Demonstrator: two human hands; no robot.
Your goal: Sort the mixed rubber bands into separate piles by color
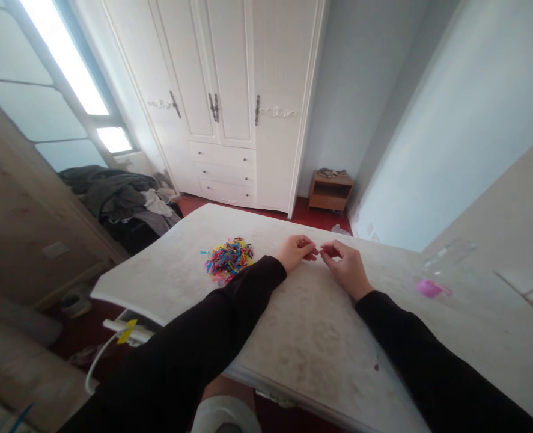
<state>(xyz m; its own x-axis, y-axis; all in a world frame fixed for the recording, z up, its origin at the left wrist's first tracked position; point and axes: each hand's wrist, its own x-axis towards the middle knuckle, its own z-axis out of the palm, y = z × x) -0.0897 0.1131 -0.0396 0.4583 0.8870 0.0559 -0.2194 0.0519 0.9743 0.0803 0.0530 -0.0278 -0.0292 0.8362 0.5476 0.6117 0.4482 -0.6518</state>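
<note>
Both my hands rest on a pale mattress-like surface (311,337), fingertips meeting in a pinch. My left hand (297,250) and my right hand (345,264) together hold a tiny reddish band (319,251) between thumb and fingers; it is too small to see clearly. A heap of small multicoloured elastic bands (228,260) lies to the left of my left hand, about a hand's width away. Black sleeves cover both arms.
A clear plastic bag with a pink closure (429,288) lies to the right. White wardrobe (230,102) stands ahead, a small wooden nightstand (330,190) beside it. Dark clothes (113,195) are piled at left. A white cable with a yellow tag (126,331) hangs at the front-left edge.
</note>
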